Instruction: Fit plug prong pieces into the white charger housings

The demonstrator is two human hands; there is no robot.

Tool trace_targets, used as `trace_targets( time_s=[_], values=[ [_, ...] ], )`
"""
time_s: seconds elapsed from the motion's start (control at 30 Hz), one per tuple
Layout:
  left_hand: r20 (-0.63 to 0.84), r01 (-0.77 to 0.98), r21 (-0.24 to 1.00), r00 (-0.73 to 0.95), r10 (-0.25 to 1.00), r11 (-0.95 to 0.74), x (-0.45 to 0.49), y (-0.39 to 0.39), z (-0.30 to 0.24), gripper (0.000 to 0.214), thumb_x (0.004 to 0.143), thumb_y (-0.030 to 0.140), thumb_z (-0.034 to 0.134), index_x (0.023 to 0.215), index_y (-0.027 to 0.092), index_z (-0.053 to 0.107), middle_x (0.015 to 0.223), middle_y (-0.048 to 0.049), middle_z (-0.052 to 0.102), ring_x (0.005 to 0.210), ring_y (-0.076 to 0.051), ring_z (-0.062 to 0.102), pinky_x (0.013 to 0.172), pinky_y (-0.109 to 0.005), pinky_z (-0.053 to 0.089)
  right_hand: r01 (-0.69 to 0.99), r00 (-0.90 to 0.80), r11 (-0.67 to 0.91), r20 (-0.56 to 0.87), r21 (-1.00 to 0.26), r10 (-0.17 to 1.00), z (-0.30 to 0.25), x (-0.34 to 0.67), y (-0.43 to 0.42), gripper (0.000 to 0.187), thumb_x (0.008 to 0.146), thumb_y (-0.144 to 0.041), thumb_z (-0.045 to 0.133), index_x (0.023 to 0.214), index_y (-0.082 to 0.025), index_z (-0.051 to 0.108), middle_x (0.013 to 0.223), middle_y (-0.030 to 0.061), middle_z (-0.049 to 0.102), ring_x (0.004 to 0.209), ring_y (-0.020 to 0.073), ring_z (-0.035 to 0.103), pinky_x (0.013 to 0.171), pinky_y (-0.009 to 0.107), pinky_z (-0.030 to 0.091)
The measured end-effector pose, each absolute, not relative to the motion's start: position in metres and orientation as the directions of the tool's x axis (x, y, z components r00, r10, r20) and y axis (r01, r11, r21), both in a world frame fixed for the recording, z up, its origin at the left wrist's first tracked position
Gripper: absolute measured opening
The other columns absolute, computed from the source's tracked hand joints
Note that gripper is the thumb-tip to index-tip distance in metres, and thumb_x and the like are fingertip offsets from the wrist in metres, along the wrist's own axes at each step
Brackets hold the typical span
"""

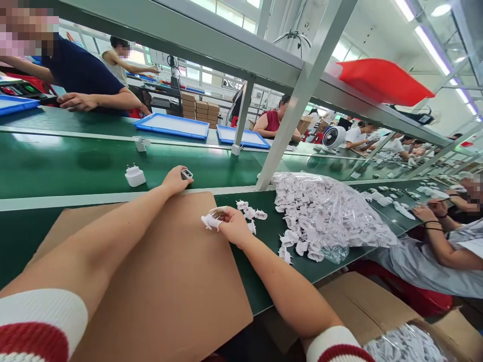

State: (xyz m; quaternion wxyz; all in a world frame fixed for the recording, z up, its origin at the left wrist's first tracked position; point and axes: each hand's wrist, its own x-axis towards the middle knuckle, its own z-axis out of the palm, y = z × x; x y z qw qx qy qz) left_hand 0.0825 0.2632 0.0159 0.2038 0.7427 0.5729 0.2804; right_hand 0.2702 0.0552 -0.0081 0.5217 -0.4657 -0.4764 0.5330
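Observation:
My left hand [175, 181] is closed around a white charger housing [187, 174], whose open end shows dark inside, at the near edge of the green belt. Over the cardboard sheet [166, 271], my right hand [234, 226] pinches a white plug piece [210, 221] with thin pins. Just right of that hand, several loose white plug pieces [249, 212] lie on the green table. A white charger with two pins pointing up [135, 176] stands on the belt to the left of my left hand. Another white plug part [141, 144] sits farther back.
A large clear bag of white plug pieces [332, 211] spills onto the table at right. A slanted metal post [290, 120] rises beside it. Blue-rimmed trays [171, 125] line the far side. A co-worker's hands [430, 213] are at right; an open carton [377, 301] stands below.

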Motion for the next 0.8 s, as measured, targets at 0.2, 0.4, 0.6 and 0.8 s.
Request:
trace_targets(
  time_s=[0.2, 0.4, 0.6, 0.8],
  values=[
    [0.21, 0.675, 0.646, 0.291, 0.933, -0.356, 0.068, 0.173, 0.021, 0.054, 0.068, 0.06, 0.077, 0.101, 0.02, 0.06, 0.094, -0.0038, 0.067, 0.083, -0.022, 0.061, 0.075, -0.033, 0.048, -0.307, -0.041, -0.107, -0.1, -0.945, 0.994, 0.003, 0.275, 0.052, 0.047, 0.056, -0.033, 0.088, 0.098, -0.018, 0.072, 0.09, 0.0035, 0.075, 0.074, 0.0116, 0.065, 0.06, 0.02, 0.042],
    [0.069, 0.532, 0.787, 0.425, 0.903, -0.311, 0.069, 0.08, 0.009, 0.051, 0.066, 0.059, 0.078, 0.097, 0.021, 0.062, 0.091, -0.0026, 0.068, 0.079, -0.022, 0.062, 0.068, -0.033, 0.049, -0.295, -0.015, -0.041, -0.038, -0.954, 0.999, 0.001, 0.27, 0.046, 0.053, 0.056, -0.033, 0.089, 0.103, -0.019, 0.07, 0.095, 0.0041, 0.075, 0.082, 0.0154, 0.067, 0.066, 0.024, 0.049],
    [0.027, 0.358, 0.895, 0.552, 0.834, -0.265, 0.064, 0.07, -0.005, 0.057, 0.063, 0.055, 0.082, 0.106, 0.022, 0.064, 0.101, -0.0044, 0.068, 0.087, -0.024, 0.066, 0.077, -0.035, 0.054, 0.331, 0.063, 0.358, 0.399, -0.873, 0.915, 0.003, 0.267, 0.035, 0.029, 0.082, -0.032, 0.071, 0.109, -0.022, 0.072, 0.101, 0.0047, 0.074, 0.087, 0.0177, 0.066, 0.084, 0.034, 0.055],
    [0.093, 0.366, 0.867, 0.548, 0.831, -0.338, 0.063, 0.074, -0.007, 0.039, 0.069, 0.055, 0.076, 0.083, 0.02, 0.065, 0.084, -0.003, 0.064, 0.078, -0.022, 0.061, 0.067, -0.032, 0.046, 0.645, -0.262, 0.541, 0.508, -0.54, 0.82, 0.009, 0.258, 0.021, 0.035, 0.091, -0.016, 0.051, 0.119, -0.024, 0.07, 0.106, 0.0078, 0.07, 0.101, 0.0206, 0.063, 0.089, 0.035, 0.053]
  ],
)
